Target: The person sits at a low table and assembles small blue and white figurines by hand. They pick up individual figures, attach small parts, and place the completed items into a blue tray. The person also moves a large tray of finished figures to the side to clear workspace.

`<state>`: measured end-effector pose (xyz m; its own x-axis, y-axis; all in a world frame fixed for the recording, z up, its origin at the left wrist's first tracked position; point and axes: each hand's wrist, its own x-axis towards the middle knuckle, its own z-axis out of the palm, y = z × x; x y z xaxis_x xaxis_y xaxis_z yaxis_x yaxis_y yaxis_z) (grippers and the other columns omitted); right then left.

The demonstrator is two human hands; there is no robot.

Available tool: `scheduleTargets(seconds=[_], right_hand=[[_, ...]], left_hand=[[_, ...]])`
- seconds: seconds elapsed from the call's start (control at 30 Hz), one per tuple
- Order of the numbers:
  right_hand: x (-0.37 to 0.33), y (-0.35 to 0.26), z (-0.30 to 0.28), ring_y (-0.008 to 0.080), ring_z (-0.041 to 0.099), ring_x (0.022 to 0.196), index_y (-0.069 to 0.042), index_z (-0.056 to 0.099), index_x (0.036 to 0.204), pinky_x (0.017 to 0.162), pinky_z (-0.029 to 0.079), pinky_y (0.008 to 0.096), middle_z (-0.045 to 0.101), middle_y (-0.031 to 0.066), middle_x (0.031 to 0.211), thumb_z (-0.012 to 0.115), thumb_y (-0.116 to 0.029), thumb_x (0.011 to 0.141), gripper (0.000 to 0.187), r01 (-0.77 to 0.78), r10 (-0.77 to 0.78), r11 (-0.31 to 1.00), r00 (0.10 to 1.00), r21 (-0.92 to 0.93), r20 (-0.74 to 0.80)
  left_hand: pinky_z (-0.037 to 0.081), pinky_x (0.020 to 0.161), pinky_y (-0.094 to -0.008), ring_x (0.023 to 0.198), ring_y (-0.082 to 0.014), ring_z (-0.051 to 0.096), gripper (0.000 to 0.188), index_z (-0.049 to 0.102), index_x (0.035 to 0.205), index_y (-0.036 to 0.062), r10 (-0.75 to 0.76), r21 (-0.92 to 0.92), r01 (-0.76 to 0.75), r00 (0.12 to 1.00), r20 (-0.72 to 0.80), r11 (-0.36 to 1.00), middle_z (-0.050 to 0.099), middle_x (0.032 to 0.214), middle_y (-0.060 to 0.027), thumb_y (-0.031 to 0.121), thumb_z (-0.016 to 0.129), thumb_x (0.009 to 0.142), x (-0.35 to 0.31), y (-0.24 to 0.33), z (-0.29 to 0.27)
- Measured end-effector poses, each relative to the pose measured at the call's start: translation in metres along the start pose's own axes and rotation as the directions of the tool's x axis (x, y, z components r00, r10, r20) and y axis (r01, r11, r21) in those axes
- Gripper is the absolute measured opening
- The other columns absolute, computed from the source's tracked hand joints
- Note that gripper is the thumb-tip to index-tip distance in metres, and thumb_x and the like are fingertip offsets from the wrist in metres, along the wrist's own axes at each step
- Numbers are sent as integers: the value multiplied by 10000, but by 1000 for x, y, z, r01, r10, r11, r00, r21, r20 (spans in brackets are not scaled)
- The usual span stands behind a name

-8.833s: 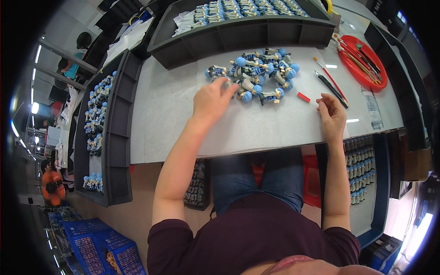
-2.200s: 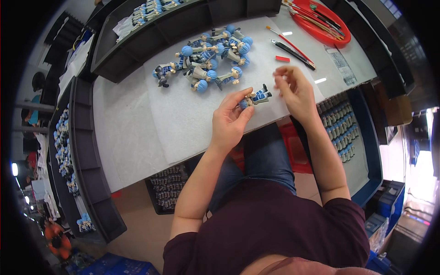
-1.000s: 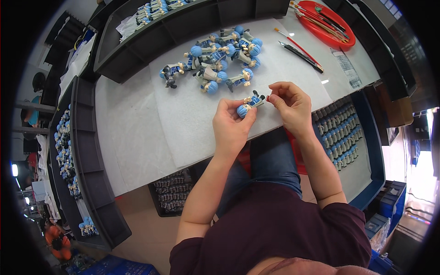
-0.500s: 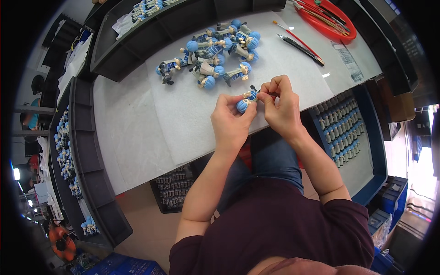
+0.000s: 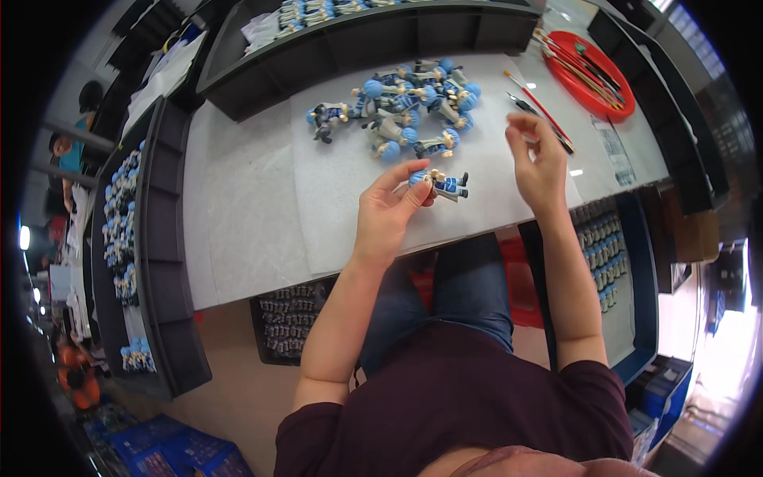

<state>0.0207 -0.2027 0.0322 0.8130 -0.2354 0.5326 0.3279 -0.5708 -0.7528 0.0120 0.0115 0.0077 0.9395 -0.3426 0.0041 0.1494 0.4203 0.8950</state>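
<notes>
Between the thumb and fingers of my left hand [image 5: 383,219] is a small figurine [image 5: 450,185] with blue hair, a blue and white outfit and dark shoes. It lies sideways above the white sheet [image 5: 334,226], legs pointing right; my fingers cover part of its head and upper body. My right hand [image 5: 544,171] is raised apart from it, fingers loosely bent, with nothing visible in them. Near its fingertips lie a black pen-like tool [image 5: 520,103] and a red-handled brush [image 5: 547,114]. Just beyond my left hand, several similar figurines [image 5: 405,103] lie in a loose heap.
A red oval tray [image 5: 627,95] of brushes stands at the far right. Dark trays line the back [image 5: 358,52] and left [image 5: 164,238], holding more figurines. Below the table edge are a blue tray [image 5: 648,278] with rows of figurines and a dark tray [image 5: 266,359] of small parts.
My right hand has let go of the figurine and moved right, toward the brush and pen-like tool. The figurine, now in my left hand alone, has turned so its legs point right.
</notes>
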Motion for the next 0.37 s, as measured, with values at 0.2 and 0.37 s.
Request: scheduleTargets(seconds=[0.2,0.37], right_hand=[[-38,-37,38,173,624,849,25,508,1160,765,506,283,617,112,940,495,-155,932,290,-541,119,660,760,521,639],[-37,-32,56,187,623,875,18,504,1175,779,510,291,615,129,1012,526,-158,917,313,-610,135,557,736,563,663]], left_hand=[[486,842,-303,958,-151,583,310,527,1195,10,137,-59,-141,989,-59,988,592,1116,-123,31,536,885,8,20,-14],[453,911,-331,1009,-176,576,328,491,1236,11,89,-175,-113,986,-140,978,567,1180,-145,46,494,909,7,12,-26]])
